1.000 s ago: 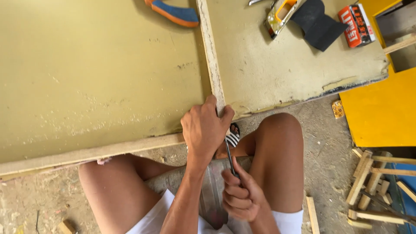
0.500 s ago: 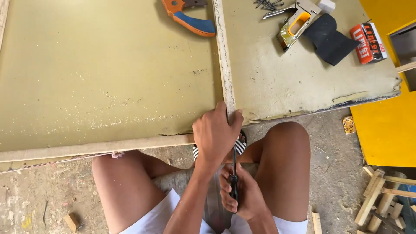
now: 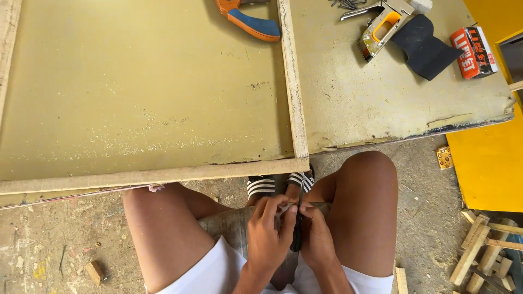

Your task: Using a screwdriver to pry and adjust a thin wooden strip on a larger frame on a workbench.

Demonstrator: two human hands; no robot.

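Observation:
Both hands meet low between my knees. My right hand is closed around the handle of a thin dark hand tool that stands roughly upright. The fingers of my left hand pinch the upper part of that tool, where something small and pale shows. What the tool's tip looks like is too small to tell. Just above the hands lies the corner of a wooden frame on an olive-green board. Neither hand touches the frame.
On the board's far right lie a yellow and silver staple gun, a black cloth and a red box. An orange and blue tool handle lies at the top. A yellow panel and wood scraps are at the right.
My left hand has left the frame's corner and dropped down to the tool in my right hand. The view has shifted, so the board sits higher in the picture.

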